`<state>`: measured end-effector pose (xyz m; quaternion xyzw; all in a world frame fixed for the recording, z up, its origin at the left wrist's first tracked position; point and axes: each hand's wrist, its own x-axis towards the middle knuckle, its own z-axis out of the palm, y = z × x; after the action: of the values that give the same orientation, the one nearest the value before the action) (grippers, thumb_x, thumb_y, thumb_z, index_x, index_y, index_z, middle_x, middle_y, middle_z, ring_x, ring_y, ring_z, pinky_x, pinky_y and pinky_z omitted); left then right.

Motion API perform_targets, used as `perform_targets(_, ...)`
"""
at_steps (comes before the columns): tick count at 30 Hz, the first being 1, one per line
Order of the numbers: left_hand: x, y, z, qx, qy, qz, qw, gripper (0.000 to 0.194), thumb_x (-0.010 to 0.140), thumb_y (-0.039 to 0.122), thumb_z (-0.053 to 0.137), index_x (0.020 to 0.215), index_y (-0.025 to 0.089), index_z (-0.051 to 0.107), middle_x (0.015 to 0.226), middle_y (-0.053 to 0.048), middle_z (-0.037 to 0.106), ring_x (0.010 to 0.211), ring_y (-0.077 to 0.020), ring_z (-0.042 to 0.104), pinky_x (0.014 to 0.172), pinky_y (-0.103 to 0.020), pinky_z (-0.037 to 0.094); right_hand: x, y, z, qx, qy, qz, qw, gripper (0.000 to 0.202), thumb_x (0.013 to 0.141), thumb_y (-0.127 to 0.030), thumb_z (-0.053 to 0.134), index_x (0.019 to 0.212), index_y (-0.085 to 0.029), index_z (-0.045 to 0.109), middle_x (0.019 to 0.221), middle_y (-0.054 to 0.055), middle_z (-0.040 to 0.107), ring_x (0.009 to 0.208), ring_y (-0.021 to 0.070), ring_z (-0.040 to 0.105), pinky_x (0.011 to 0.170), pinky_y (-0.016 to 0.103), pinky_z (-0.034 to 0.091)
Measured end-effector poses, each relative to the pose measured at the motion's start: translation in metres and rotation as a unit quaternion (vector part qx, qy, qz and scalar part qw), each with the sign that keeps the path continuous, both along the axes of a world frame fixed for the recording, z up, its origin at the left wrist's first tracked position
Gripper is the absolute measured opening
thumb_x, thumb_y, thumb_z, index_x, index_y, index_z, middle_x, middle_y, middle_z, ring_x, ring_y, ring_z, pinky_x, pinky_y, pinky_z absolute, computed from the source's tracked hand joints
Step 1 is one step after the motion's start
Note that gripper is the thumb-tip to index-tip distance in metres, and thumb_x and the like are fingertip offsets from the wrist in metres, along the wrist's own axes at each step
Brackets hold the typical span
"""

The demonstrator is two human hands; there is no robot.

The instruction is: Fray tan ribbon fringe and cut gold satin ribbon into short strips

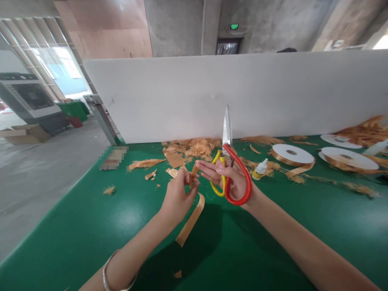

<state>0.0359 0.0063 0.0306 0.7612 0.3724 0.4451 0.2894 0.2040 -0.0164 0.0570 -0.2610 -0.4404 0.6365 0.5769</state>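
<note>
My left hand [178, 195] pinches the top of a gold ribbon strip [191, 220] that hangs down over the green table [91, 218]. My right hand [226, 178] has its fingers through the red and yellow handles of a pair of scissors [228, 161]. The closed blades point straight up. The fingertips of my right hand reach toward the ribbon end held by the left hand. A bangle sits on my left wrist.
Shredded ribbon scraps [194, 147] lie along the white partition [242, 93]. A small glue bottle [260, 169] stands right of the scissors. Ribbon reels [291, 153] lie at the right, with two more reels [348, 158] beyond. Concrete floor drops off left of the table.
</note>
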Motion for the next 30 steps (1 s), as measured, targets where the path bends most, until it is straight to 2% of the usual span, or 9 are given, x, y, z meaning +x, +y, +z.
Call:
perform_targets(3,0.001,0.000,-0.001,-0.070,-0.054,-0.035,0.996,0.022,0.084,0.020,0.048,0.074,0.022,0.028,0.079,-0.002,0.062,0.086,-0.0182,0.065,0.071,-0.030,0.049,0.000,0.001,-0.001,0.015,-0.004,-0.015,1.000,0.018,0.071,-0.026,0.064,0.068,-0.021,0.047,0.112,0.006,0.064,0.118,0.0268,0.051,0.099,0.045,0.040)
perform_targets(7,0.003,0.002,-0.001,-0.187,-0.151,-0.132,0.962,0.023,0.085,0.024,0.050,0.079,0.022,0.028,0.096,-0.007,0.066,0.083,-0.0166,0.067,0.080,-0.036,0.049,0.009,0.004,0.002,0.027,-0.031,-0.069,0.997,0.025,0.068,-0.029,0.066,0.063,-0.021,0.044,0.112,0.004,0.064,0.121,0.0260,0.048,0.103,0.043,0.036)
perform_targets(11,0.002,0.002,0.003,-0.261,-0.170,-0.227,0.923,0.025,0.084,0.032,0.055,0.084,0.022,0.032,0.097,-0.008,0.068,0.083,-0.0190,0.068,0.082,-0.041,0.050,0.018,0.006,0.008,0.030,-0.024,-0.109,0.993,0.025,0.068,-0.029,0.067,0.066,-0.022,0.043,0.110,0.005,0.065,0.121,0.0252,0.047,0.104,0.043,0.035)
perform_targets(13,0.001,0.000,0.006,-0.273,-0.158,-0.251,0.915,0.026,0.084,0.034,0.056,0.090,0.022,0.034,0.095,-0.009,0.069,0.086,-0.0196,0.067,0.084,-0.041,0.049,0.020,0.007,0.009,0.023,-0.025,-0.122,0.992,0.025,0.067,-0.027,0.067,0.067,-0.022,0.043,0.110,0.005,0.065,0.121,0.0262,0.047,0.103,0.044,0.037)
perform_targets(19,0.000,-0.002,0.009,-0.278,-0.135,-0.223,0.924,0.030,0.080,0.029,0.061,0.104,0.021,0.045,0.099,-0.010,0.069,0.091,-0.0194,0.066,0.083,-0.036,0.050,0.022,0.007,0.008,0.009,-0.044,-0.120,0.992,0.025,0.067,-0.029,0.069,0.071,-0.022,0.045,0.110,0.007,0.065,0.118,0.0285,0.050,0.098,0.047,0.041)
perform_targets(22,-0.001,0.000,0.011,-0.222,-0.092,-0.193,0.951,0.020,0.080,0.027,0.060,0.097,0.018,0.058,0.106,-0.010,0.067,0.095,-0.0203,0.064,0.085,-0.036,0.050,0.022,0.008,0.006,0.017,-0.042,-0.094,0.995,0.029,0.067,-0.030,0.070,0.066,-0.021,0.042,0.110,0.006,0.065,0.118,0.0288,0.050,0.100,0.048,0.040)
perform_targets(25,-0.004,0.002,0.013,-0.157,-0.006,-0.152,0.976,0.015,0.080,0.025,0.058,0.088,0.018,0.069,0.098,-0.009,0.070,0.091,-0.0210,0.065,0.081,-0.036,0.053,0.021,0.011,0.002,0.023,-0.034,-0.073,0.996,0.030,0.068,-0.030,0.070,0.064,-0.021,0.041,0.110,0.006,0.065,0.118,0.0270,0.051,0.103,0.046,0.036)
perform_targets(27,-0.005,0.003,0.014,-0.144,0.018,-0.131,0.981,0.016,0.079,0.022,0.057,0.087,0.021,0.071,0.090,-0.006,0.072,0.085,-0.0209,0.066,0.078,-0.037,0.055,0.020,0.012,0.001,0.027,-0.033,-0.071,0.997,0.030,0.068,-0.029,0.070,0.064,-0.021,0.041,0.109,0.005,0.065,0.116,0.0258,0.052,0.104,0.046,0.036)
perform_targets(30,-0.006,0.006,0.013,-0.163,-0.001,-0.116,0.980,0.016,0.075,0.017,0.060,0.083,0.021,0.073,0.086,-0.005,0.073,0.083,-0.0209,0.067,0.079,-0.037,0.055,0.022,0.011,0.002,0.032,-0.055,-0.074,0.995,0.027,0.068,-0.031,0.070,0.064,-0.021,0.045,0.107,0.005,0.066,0.112,0.0253,0.055,0.100,0.044,0.039)
